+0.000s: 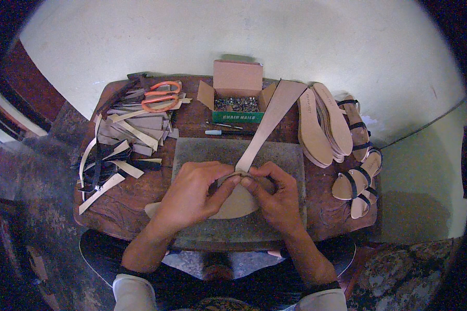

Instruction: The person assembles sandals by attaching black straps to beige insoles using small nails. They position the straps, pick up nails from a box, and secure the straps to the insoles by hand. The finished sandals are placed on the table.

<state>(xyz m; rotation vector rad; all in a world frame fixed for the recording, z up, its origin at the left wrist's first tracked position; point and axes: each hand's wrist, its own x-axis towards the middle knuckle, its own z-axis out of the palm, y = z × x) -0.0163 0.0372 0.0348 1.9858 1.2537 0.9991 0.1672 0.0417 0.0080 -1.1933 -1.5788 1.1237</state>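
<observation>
Side by side, my left hand (pixel 189 194) and my right hand (pixel 277 194) are closed, thumbs and fingertips almost meeting in a pinch. Between them they grip the near end of a long tan strip (pixel 264 124), which runs away from me and widens toward its far end. At the fingertips the material looks bent or folded; exactly how is hidden by the fingers. Beneath my hands a tan, sole-shaped piece (pixel 237 208) shows, its rounded near edge over a grey work mat (pixel 290 155). My left hand covers part of it, and whether it joins the strip I cannot tell.
An open carton of small nails (pixel 237 117) stands at the back of the wooden table (pixel 140 207), with a pen (pixel 228 132) before it. Orange-handled scissors (pixel 161 98) rest on strap scraps (pixel 132 122), left. Stacked soles (pixel 316 129) and strappy sandals (pixel 355 181) lie right.
</observation>
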